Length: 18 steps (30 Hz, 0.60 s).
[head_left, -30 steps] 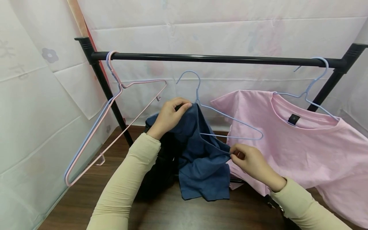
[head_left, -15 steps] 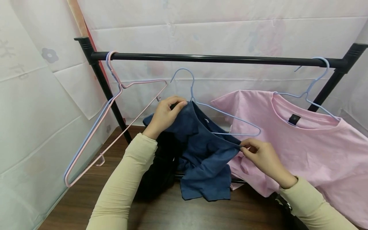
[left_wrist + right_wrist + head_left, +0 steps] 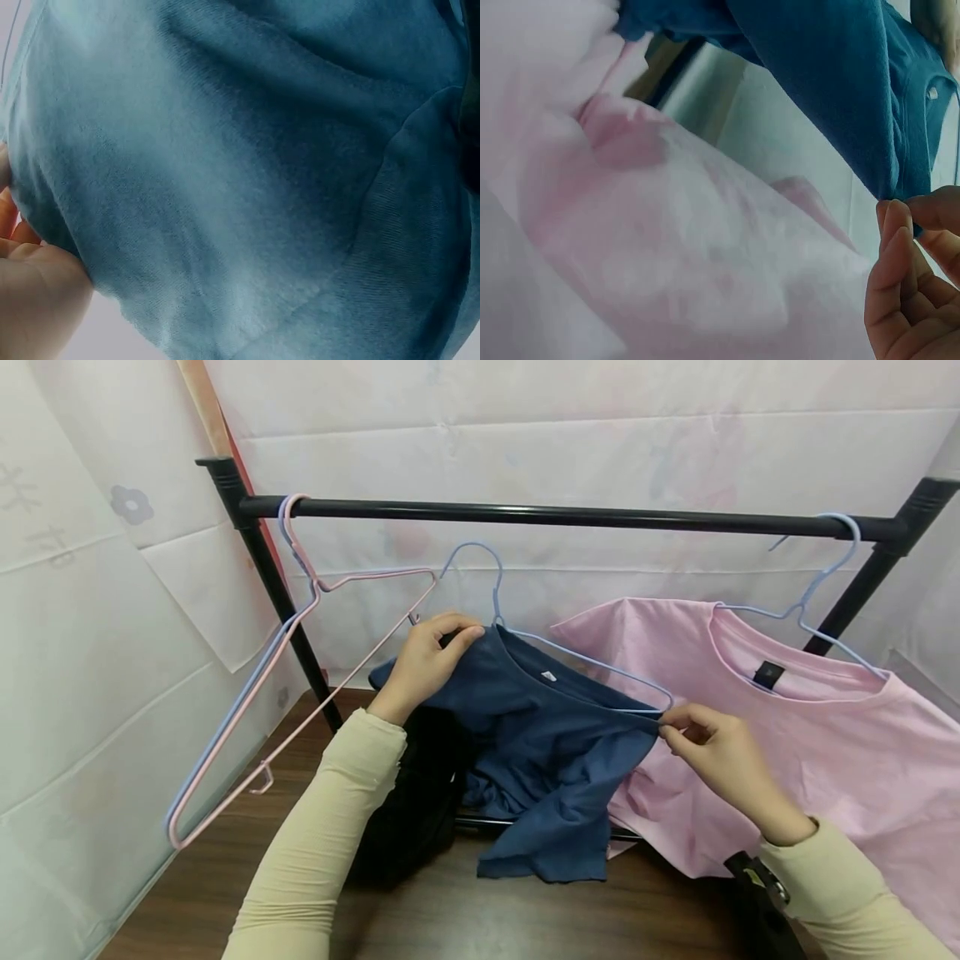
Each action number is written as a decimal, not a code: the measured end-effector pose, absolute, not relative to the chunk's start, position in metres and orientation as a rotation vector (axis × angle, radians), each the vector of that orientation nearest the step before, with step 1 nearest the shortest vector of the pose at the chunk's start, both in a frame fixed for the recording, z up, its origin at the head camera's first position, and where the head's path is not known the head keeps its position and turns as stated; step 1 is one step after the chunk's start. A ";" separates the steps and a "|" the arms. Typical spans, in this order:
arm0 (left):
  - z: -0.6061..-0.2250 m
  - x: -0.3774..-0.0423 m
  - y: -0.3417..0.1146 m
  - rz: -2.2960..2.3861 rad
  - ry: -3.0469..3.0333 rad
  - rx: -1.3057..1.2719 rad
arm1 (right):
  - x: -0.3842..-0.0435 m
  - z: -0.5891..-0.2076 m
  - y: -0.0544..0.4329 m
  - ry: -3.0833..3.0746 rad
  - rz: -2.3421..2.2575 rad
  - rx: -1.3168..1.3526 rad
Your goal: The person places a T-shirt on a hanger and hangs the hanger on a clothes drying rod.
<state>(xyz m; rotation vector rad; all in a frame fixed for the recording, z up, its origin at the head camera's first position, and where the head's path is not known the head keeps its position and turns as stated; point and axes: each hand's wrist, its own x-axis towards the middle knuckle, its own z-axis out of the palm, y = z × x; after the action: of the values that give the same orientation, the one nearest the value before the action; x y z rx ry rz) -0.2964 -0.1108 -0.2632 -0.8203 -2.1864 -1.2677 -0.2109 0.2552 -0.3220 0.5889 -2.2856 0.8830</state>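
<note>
A dark blue T-shirt [image 3: 547, 735] hangs between my two hands in the head view, a small white label inside its neckline. A light blue hanger [image 3: 570, 653] has its hook above the shirt, its right arm along the neck opening and its left part hidden by cloth. My left hand [image 3: 429, 664] pinches the shirt beside the hanger's neck. My right hand [image 3: 723, 760] pinches the right end of the neckline, close to the hanger's tip. In the right wrist view, thumb and fingers [image 3: 896, 247] meet on the cloth corner. Blue cloth [image 3: 210, 165] fills most of the left wrist view.
A black rail [image 3: 525, 513] crosses behind. A pink hanger [image 3: 247, 785] and a bluish one hang together at its left end. At right hangs a pink T-shirt [image 3: 787, 752] on a blue hanger [image 3: 806, 585]. Dark cloth [image 3: 416, 810] lies below my left forearm on the brown table [image 3: 480, 918].
My right hand has moved right and up, drawing the neckline wide toward the hanger's right tip. The hanger and my left hand have shifted slightly left.
</note>
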 end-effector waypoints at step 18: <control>-0.266 -0.296 -0.107 -1.197 -2.153 -0.861 | -0.209 -0.285 0.257 -2.305 0.715 0.534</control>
<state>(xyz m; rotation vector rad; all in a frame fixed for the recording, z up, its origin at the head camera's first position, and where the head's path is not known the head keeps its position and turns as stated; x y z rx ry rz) -0.2965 -0.1069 -0.2657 -0.8611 -2.1535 -1.1966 -0.2088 0.2569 -0.2845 0.5345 -2.3049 0.7153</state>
